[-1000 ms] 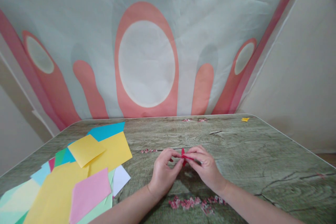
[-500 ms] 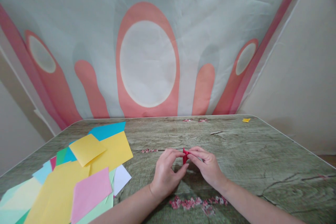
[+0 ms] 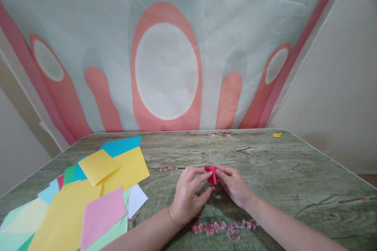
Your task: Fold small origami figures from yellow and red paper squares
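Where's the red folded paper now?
Head view, below and right of centre: the red folded paper is between the left hand and right hand, at their fingertips.

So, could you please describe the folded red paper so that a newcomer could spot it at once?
On the wood-patterned table, look right of the pile of coloured sheets. There, the left hand and right hand nearly meet. Between them is the folded red paper, much smaller than the pile's flat sheets and the only paper in the hands.

From here the red piece (image 3: pixel 211 174) looks like matt paper, the tabletop (image 3: pixel 282 176) like smooth, wood-grained sheeting, the backdrop (image 3: pixel 112 11) like creased cloth.
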